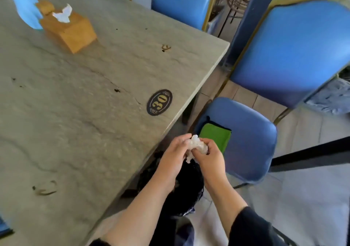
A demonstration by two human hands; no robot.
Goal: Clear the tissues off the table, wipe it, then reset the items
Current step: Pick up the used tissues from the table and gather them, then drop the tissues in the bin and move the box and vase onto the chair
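Blue vase (22, 5): far left on the table, touching the wooden box; only part of it shows.
Tissue box (69, 30): light wood, far left, one white tissue (63, 14) poking from its slot.
Table (85, 113): grey stone-look top. No loose tissues lie on the part I can see, so clearing looks nearly done. Dark crumbs and curled brown scraps (45, 189) remain near left, mid-table and far right, so wiping has not begun.
Number plaque (159, 102): black oval marked 30, near the table's right edge.
Left hand (173, 156): just off the table's near right edge, fingers curled onto the crumpled wad.
Tissue wad (197, 146): white, scrunched, pinched between both hands, held above a dark bag or bin (189, 187) below; I cannot tell which. My guess is it goes in there next.
Right hand (208, 155): fingers and thumb clenched round the right side of the same wad.
Green cloth (216, 136): folded on the seat of the near blue chair (250, 147), just right of the hands, untouched.
Left to do: drop the wad, wipe with the cloth, then set the vase and box back.
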